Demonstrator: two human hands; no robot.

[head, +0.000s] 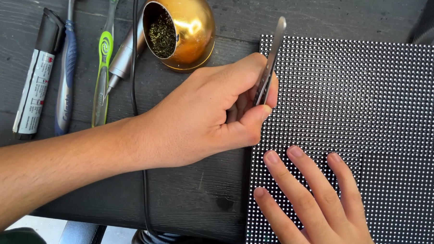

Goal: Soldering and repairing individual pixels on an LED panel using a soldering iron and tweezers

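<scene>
Left hand (205, 119) closed around tweezers (271, 61), tips hidden at panel (372, 93) left edge. Right hand (320, 207) flat, fingers spread, pressing panel lower part. Panel on dark surface (190, 193), beside gold bowl (184, 27).

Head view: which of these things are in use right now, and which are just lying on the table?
In use:
left hand gripping metal tweezers
right hand flat on the dotted LED panel

Lying about:
gold tip-cleaner ball
two toothbrushes
marker
soldering iron
</scene>
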